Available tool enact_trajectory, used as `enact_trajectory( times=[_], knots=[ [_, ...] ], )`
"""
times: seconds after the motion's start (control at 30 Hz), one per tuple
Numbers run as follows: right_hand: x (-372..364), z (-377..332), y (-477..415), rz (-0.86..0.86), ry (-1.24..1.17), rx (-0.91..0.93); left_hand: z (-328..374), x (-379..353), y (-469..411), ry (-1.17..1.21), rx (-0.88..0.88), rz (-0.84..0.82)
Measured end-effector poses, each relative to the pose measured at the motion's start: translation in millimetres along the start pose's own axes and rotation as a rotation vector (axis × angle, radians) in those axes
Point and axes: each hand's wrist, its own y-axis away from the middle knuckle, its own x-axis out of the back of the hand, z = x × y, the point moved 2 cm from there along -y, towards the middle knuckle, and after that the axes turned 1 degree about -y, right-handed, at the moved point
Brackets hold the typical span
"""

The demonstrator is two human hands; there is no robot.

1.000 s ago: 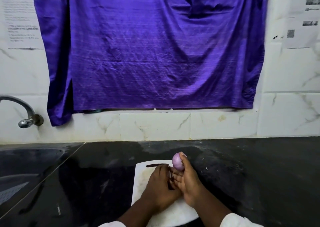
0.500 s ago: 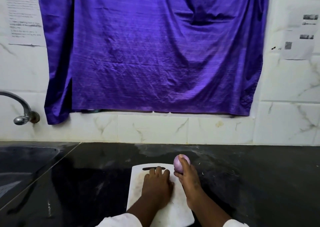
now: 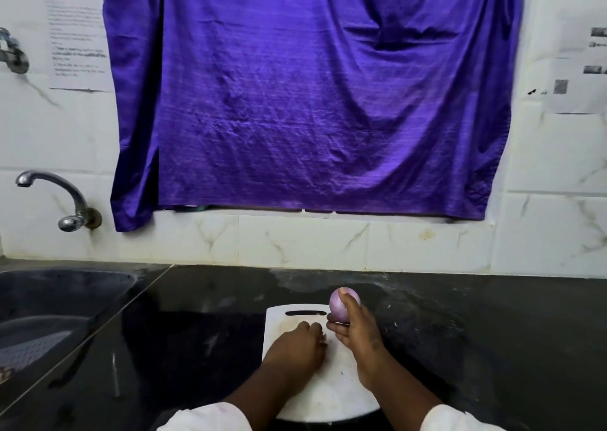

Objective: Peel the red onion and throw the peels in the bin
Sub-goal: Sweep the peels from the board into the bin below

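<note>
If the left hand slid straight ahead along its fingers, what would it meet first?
Probably the handle slot of the white plastic cutting board, just left of the peeled purple onion; depth unclear.

Red onion [image 3: 337,305], smooth pale purple, peeled, over the far right corner of the board [image 3: 341,394]

12 o'clock, cloth [image 3: 312,95]: saturated violet-purple, faint horizontal weave lines. Below it, wall tiles [image 3: 295,243]: white with grey-brown marble veining. The surface [image 3: 492,332]: glossy black with pale flecks. 6 o'clock, chopping board [image 3: 335,381]: white. The onion [image 3: 338,305]: pale lilac-pink. 9 o'clock, tap [image 3: 65,194]: chrome. 10 o'clock, paper sheet [image 3: 77,36]: white with black print. Both sleeves [image 3: 210,417]: white.
</note>
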Motion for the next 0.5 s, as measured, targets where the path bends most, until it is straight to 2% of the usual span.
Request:
enact_trajectory(
  times=[0.17, 0.33, 0.5],
  knots=[
    [-16.3, -9.5, 16.6, -0.09, -0.041, 0.005, -16.8, 16.5, 26.8, 0.457, 0.031, 0.179],
    [-36.7, -22.7, 39.9, -0.155, -0.086, 0.047, -18.8, 46.8, 46.7, 0.976, 0.071, 0.197],
    [-66.7, -26.1, 64.9, -0.208, -0.125, 0.062, -23.2, 74.5, 78.3, 1.156, 0.161, 0.184]
  ],
)
